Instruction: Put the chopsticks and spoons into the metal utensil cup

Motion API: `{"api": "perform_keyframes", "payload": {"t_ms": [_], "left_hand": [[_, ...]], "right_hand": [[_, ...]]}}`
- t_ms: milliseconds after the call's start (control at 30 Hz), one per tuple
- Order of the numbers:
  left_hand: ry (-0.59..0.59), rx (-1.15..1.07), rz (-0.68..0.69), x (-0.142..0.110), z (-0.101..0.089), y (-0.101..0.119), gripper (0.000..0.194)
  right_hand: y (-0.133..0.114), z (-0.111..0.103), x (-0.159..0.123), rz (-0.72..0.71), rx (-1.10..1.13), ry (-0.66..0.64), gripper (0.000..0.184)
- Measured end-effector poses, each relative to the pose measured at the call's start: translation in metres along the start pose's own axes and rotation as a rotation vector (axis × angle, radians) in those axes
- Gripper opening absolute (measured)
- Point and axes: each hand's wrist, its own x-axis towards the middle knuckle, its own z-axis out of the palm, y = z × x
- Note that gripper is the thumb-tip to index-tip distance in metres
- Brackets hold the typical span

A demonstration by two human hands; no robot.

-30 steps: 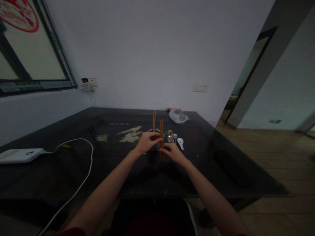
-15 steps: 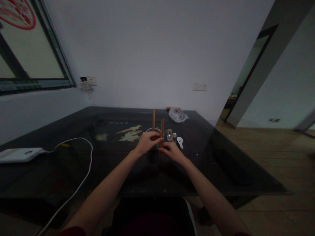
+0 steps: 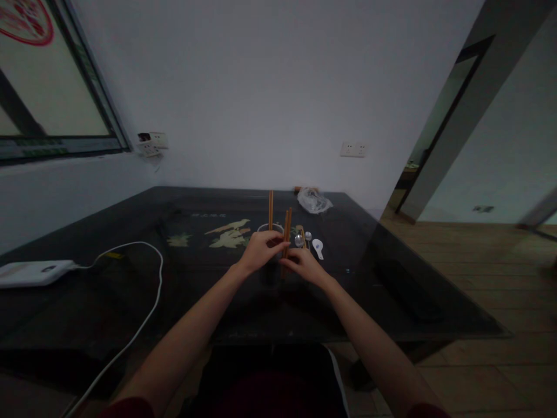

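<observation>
My left hand (image 3: 257, 251) and my right hand (image 3: 305, 264) meet over a dark glass table (image 3: 130, 302). Both pinch a pair of brown chopsticks (image 3: 287, 229) held upright between them. Another chopstick (image 3: 270, 210) stands in a cup (image 3: 270, 229) just behind my left hand; the cup is mostly hidden by the hand. Right of my hands lie metal spoons (image 3: 300, 240) and a white ceramic spoon (image 3: 318, 248) on the table.
A crumpled clear plastic bag (image 3: 314, 201) lies at the table's far edge. A white device (image 3: 32, 273) with a white cable (image 3: 143, 313) sits at the left. A window (image 3: 47, 87) is on the left wall. Wooden floor (image 3: 500, 278) and a doorway are to the right.
The view has tilted up slightly. The held chopsticks lean a little to the right; my hands keep the same grip.
</observation>
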Motion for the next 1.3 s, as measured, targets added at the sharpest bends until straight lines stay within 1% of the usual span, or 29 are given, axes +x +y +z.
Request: {"api": "perform_keyframes", "payload": {"t_ms": [267,433,667,767,867,1000,1133,1200,1300], "left_hand": [[-0.004,-0.021,0.003,0.000,0.001,0.001,0.018],[-0.004,-0.013,0.013,0.000,0.000,0.002,0.019],[-0.016,0.087,0.017,0.002,-0.009,0.008,0.023],[0.022,0.064,-0.006,0.003,-0.018,0.012,0.023],[0.100,0.016,-0.039,0.007,-0.030,0.015,0.023],[0.248,-0.038,-0.058,0.018,-0.052,0.023,0.024],[0.384,-0.078,-0.025,0.036,-0.075,0.033,0.024],[0.404,-0.083,-0.004,0.048,-0.084,0.032,0.024],[0.384,-0.076,0.005,0.066,-0.091,0.022,0.025]], "right_hand": [[0.000,0.000,0.000,-0.006,-0.008,0.005,0.031],[0.000,0.000,0.000,-0.006,-0.004,0.004,0.030],[0.000,0.000,0.000,0.011,-0.002,-0.019,0.036],[-0.001,0.000,0.001,0.031,0.077,-0.037,0.038],[-0.002,-0.002,0.001,0.047,0.205,-0.020,0.040],[-0.001,-0.006,0.003,0.083,0.307,0.103,0.040],[0.004,-0.007,0.008,0.106,0.346,0.244,0.031],[0.010,-0.004,0.011,0.115,0.343,0.286,0.029],[0.019,-0.001,0.015,0.140,0.292,0.273,0.034]]}}
